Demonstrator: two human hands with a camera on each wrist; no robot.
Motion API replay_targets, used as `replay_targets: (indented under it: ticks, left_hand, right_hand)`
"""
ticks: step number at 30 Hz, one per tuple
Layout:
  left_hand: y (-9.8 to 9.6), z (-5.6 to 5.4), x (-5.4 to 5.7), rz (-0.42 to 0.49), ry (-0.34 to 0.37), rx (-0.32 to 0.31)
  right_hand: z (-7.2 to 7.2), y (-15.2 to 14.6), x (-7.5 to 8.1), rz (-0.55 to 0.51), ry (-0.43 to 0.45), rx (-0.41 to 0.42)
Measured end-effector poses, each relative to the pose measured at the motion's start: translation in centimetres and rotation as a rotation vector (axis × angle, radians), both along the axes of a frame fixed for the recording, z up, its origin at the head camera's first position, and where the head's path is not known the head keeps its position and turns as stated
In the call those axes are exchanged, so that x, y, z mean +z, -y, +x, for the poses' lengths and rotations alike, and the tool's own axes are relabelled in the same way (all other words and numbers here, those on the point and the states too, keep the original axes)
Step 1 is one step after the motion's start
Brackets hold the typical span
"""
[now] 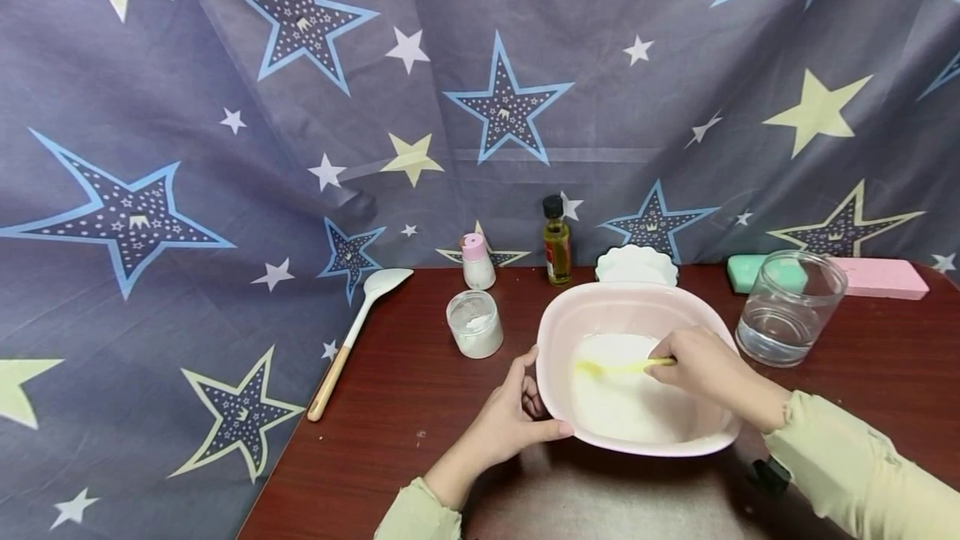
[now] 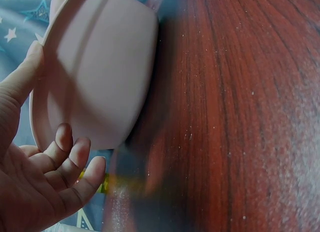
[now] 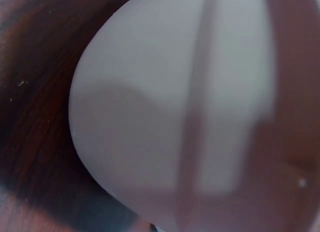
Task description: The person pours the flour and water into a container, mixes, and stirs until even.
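A pale pink basin (image 1: 551,332) holds a milky white liquid (image 1: 626,415). With the thumb and index finger spread along its rim, my left hand (image 1: 506,419) holds the basin's near left side. The left wrist view shows the other fingers (image 2: 80,154) bent loosely by the outer wall. Over the basin, my right hand (image 1: 697,365) pinches the handle of a yellow spoon (image 1: 630,367). The spoon's far end dips into the liquid and looks blurred. In the right wrist view the basin wall (image 3: 130,117) fills most of the picture.
Behind the basin are a scalloped white dish (image 1: 636,265) and an oil bottle (image 1: 557,248). Left of it stand a jar of white powder (image 1: 476,325), a pink-capped shaker (image 1: 477,263) and a white ladle (image 1: 352,327). On the right, a glass of water (image 1: 780,332) fronts green (image 1: 742,272) and pink blocks (image 1: 885,277).
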State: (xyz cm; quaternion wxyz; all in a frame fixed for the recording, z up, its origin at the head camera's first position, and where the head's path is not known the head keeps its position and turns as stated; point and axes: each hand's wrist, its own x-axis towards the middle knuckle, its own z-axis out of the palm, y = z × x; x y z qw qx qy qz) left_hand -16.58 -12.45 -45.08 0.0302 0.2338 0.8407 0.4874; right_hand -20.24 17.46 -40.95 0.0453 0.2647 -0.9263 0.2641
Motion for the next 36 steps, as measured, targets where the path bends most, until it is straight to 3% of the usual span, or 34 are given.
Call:
replay_targets:
  ticks: [16, 29, 36]
  left_hand:
    - [-0.2, -0.1, -0.2, 0.011, -0.013, -0.018]
    - [-0.1, 0.1, -0.1, 0.014, -0.006, -0.013]
    - [0.0, 0.0, 0.0, 0.021, -0.003, -0.011]
  right_hand:
    - [-0.2, -1.6, 0.5, 0.113, -0.099, -0.168]
    - [0.3, -3.1, 1.5, 0.130, -0.113, -0.216]
    - [0.9, -4.0, 2.1, 0.155, -0.201, -0.204]
